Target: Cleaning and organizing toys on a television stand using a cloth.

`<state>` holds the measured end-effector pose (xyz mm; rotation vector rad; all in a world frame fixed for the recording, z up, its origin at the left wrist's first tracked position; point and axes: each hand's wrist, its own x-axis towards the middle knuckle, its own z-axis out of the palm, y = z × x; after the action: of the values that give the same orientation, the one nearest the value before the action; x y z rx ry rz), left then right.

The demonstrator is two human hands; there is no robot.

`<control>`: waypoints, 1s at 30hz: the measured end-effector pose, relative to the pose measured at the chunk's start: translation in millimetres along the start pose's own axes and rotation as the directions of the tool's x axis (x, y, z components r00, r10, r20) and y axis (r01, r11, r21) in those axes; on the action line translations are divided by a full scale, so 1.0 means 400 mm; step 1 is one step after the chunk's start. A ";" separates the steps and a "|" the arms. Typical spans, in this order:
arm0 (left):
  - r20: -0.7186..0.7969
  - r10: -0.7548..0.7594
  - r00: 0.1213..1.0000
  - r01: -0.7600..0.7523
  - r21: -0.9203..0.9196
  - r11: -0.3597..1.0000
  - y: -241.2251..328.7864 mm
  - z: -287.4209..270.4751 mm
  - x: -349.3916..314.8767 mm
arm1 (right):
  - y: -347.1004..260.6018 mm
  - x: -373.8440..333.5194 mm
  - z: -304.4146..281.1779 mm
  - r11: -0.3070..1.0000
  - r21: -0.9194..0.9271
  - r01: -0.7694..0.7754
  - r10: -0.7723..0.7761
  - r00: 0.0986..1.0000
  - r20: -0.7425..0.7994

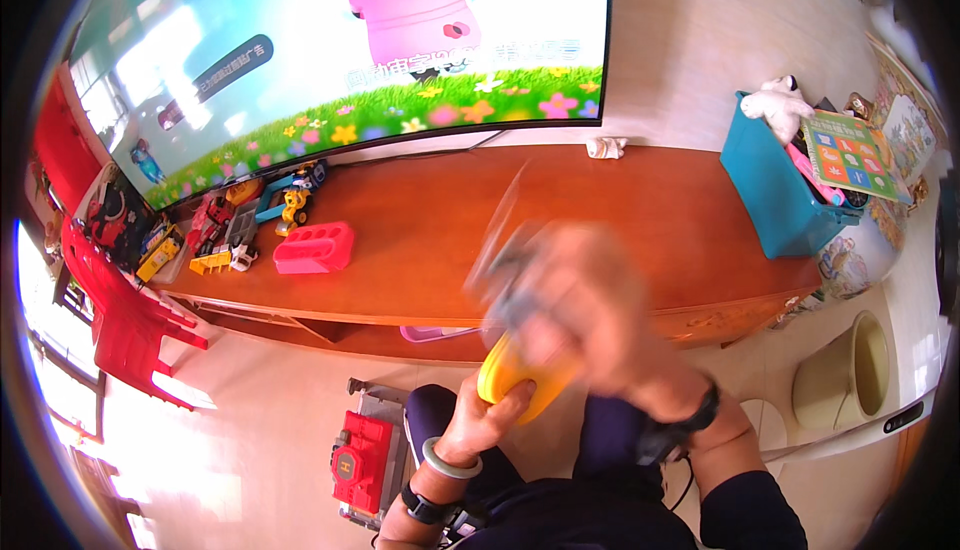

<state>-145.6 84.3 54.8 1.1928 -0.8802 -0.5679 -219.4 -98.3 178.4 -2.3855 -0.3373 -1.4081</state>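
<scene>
Low in front of my body, my left hand [492,408] is closed on the edge of a bright yellow rounded object [494,374], thumb on top; its exact kind cannot be made out. Just above and to the right, my right hand [600,295] is smeared by motion, its fingers curled. Around those fingers shows a blurred grey-blue thing [508,275], with a clear, see-through streak reaching up from it over the cabinet. The right hand covers part of the yellow object, and whether the grey-blue thing touches it is hidden.
A long brown wooden cabinet [420,200] carries a pink holder with holes [314,247], toy vehicles [240,225] and a teal bin [770,190] of toys. Behind stands a large screen [300,50]. A red-and-grey toy [362,462], red chair [125,325] and beige bucket [835,375] are on the floor.
</scene>
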 end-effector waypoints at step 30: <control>-0.298 -0.162 0.941 -0.123 -0.744 0.656 -0.085 -0.025 0.006 | 0.382 -0.137 -0.006 0.833 -0.405 -0.377 0.325 0.926 -0.193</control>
<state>-133.8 78.0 21.7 0.4867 -0.2503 -0.6330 -190.5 -240.1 104.5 -2.5053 0.4845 -1.5526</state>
